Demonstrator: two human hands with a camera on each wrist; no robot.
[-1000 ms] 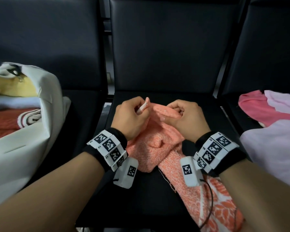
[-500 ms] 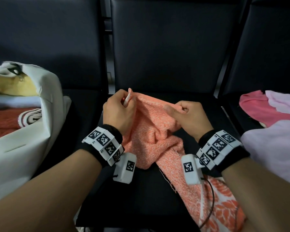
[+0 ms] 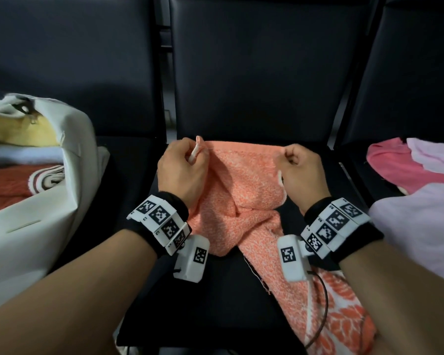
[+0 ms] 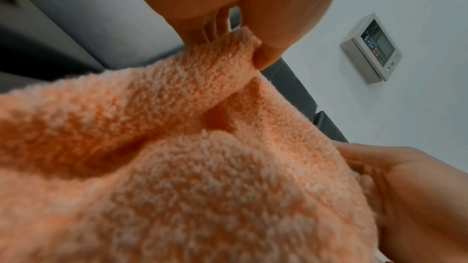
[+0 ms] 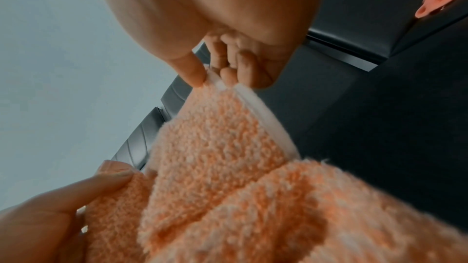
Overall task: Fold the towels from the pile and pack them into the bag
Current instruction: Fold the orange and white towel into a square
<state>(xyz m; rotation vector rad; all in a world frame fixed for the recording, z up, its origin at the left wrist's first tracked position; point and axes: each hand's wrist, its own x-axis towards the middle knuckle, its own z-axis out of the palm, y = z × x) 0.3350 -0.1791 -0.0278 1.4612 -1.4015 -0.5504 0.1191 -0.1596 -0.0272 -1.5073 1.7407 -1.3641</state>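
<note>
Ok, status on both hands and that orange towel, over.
Left hand pinches one top corner of the orange towel, right hand the other. Towel unfolded, draped over the seat's front edge. White bag left, open. Nothing blocking.

1. Setting: an indoor waiting or seating area, such as a lobby or institutional room.
2. Evidence, seating: the middle seat (image 3: 241,73) is one of a row of dark padded chairs joined side by side, with a like chair on each side of it.
3. Evidence, wall: behind the middle seat stands a plain pale wall (image 4: 380,107).
4. Evidence, fixture: a metal-framed control panel (image 4: 371,47) with a screen and buttons is mounted on that wall.
</note>
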